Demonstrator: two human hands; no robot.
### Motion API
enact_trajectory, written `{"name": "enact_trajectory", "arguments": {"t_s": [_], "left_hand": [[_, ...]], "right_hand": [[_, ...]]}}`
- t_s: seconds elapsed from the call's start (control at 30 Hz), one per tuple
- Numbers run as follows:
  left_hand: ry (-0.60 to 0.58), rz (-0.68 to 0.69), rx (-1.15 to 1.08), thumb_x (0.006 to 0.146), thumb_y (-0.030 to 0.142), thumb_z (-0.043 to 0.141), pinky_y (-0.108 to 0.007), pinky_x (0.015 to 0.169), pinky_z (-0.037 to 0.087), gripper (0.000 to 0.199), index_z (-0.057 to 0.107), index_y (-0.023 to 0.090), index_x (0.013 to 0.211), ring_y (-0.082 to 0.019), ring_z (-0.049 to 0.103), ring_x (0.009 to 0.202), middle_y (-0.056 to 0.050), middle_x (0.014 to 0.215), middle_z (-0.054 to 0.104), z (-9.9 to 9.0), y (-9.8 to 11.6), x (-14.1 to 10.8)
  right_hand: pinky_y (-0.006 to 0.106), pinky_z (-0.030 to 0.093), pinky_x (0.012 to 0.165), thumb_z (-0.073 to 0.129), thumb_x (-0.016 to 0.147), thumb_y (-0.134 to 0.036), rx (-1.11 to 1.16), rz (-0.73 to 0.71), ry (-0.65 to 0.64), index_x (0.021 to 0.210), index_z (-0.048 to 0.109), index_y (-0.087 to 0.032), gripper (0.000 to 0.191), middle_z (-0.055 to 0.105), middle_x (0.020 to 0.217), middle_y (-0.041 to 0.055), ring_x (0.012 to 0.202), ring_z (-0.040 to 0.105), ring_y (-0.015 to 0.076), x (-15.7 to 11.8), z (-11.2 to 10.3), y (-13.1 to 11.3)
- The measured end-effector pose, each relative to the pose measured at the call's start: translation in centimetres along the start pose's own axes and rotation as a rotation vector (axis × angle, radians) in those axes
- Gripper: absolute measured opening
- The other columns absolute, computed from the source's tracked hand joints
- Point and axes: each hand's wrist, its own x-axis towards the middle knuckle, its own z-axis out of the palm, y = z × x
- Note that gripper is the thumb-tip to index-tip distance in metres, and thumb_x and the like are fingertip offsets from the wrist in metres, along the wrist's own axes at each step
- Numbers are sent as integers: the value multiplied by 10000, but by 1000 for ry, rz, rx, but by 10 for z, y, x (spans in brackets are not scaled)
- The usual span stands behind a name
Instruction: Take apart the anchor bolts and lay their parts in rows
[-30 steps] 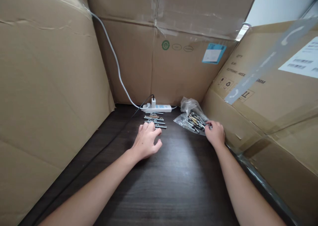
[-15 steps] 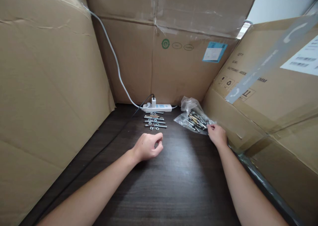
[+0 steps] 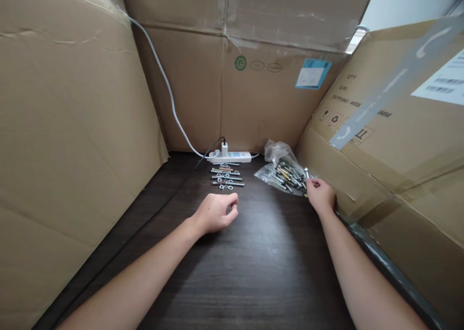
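A bolt [image 3: 306, 172] has come up, pinched upright in my right hand [image 3: 322, 195], best held lightly, clear of the plastic bag [image 3: 266, 175] at its left, while my left hand [image 3: 213, 213] curls loosely, contents unclear.

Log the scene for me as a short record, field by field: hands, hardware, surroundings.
Left hand: in front of the laid-out bolts, no item visible in it
Right hand: holds a small metal piece at the bag's right edge
Bag: clear plastic, metal hardware inside
Near bolts: nuts and washers
Behind bolts: power strip, plug in it
Around: cartons
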Motion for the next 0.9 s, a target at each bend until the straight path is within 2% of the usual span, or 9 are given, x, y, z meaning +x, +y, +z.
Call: {"name": "enact_trajectory", "arguments": {"t_s": [0.1,0.2,0.33,0.4,0.47,0.6,0.73,0.9], "left_hand": [[-20,-11,16,795,216,455,-211,541,325,70,493,204,737,-112,503,529,42,598,550,1,0,0],[11,-43,59,806,224,452,-223,543,322,76,501,207,750,-119,515,540,39,604,561,1,0,0],[121,-113,109,836,220,425,-238,564,345,94,515,212,809,-133,550,589,28,664,595,1,-2,1],[152,-134,103,852,211,415,-241,584,375,110,522,216,873,-138,572,625,24,705,611,1,-3,1],[185,-120,70,866,195,403,-247,659,421,155,523,215,963,-146,602,729,8,812,638,1,-5,1],[200,-8,-13,878,160,394,-285,853,433,265,497,202,1118,-164,576,957,-35,1044,615,4,-8,0],[130,26,-26,872,143,405,-302,849,436,266,506,194,1113,-172,561,947,-41,1024,603,7,-9,0],[86,17,-58,867,136,410,-305,852,442,255,503,189,1099,-170,565,940,-42,1032,600,8,-9,1]], "right_hand": [[297,416,662,487,792,-408,44,-96,33,882,671,-141,336,658,877,116,719,567,202,-3,-5,-13],[289,428,637,487,812,-413,171,-295,-10,894,644,-131,333,626,873,107,611,525,157,-17,-11,-37],[280,436,616,459,864,-389,341,-529,-194,877,601,-158,271,600,843,80,643,528,161,-56,-16,-80],[278,437,617,454,881,-364,373,-636,-330,887,588,-175,232,588,834,65,662,534,162,-78,-17,-99],[279,442,628,443,895,-350,383,-703,-438,882,580,-193,209,579,822,54,662,537,160,-97,-18,-112],[276,448,636,429,909,-330,379,-775,-562,917,570,-208,187,572,828,43,657,542,154,-116,-17,-121],[269,447,633,436,908,-319,361,-804,-613,923,576,-213,176,572,836,37,658,547,149,-118,-15,-117],[265,447,628,449,903,-317,351,-806,-592,925,584,-212,173,581,842,38,649,549,144,-114,-14,-116]]}}
